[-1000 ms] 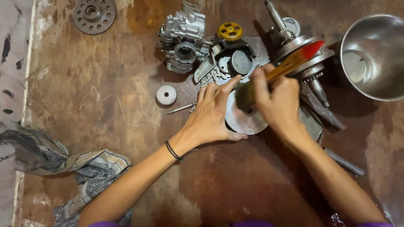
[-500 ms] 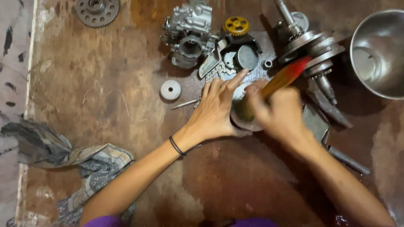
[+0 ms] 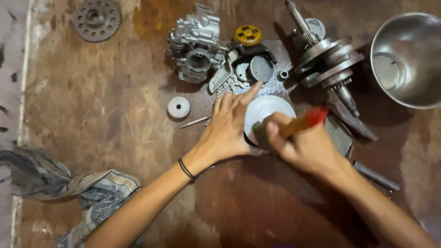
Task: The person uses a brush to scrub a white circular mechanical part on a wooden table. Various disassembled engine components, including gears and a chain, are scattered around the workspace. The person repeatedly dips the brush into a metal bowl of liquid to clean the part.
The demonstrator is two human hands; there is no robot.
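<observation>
A round silver metal disc (image 3: pixel 268 109) lies on the stained brown surface at the centre. My left hand (image 3: pixel 228 126) rests flat on the disc's left side, fingers spread, steadying it. My right hand (image 3: pixel 307 146) is closed around a paintbrush (image 3: pixel 301 123) with a yellow handle and a red end. Its dark bristles press on the disc's lower edge, next to my left thumb. A thin black band circles my left wrist.
A crankshaft (image 3: pixel 326 59) and a steel bowl (image 3: pixel 406 57) sit at the upper right. A carburettor (image 3: pixel 195 43), a yellow gear (image 3: pixel 247 35), a small gear (image 3: pixel 178 107), a pin (image 3: pixel 195 121) and a large sprocket (image 3: pixel 96 19) lie further back. A patterned rag (image 3: pixel 69 190) lies at lower left.
My right hand has drawn the brush down and towards me across the disc, so the disc's top face shows again. My left hand has stayed on the disc.
</observation>
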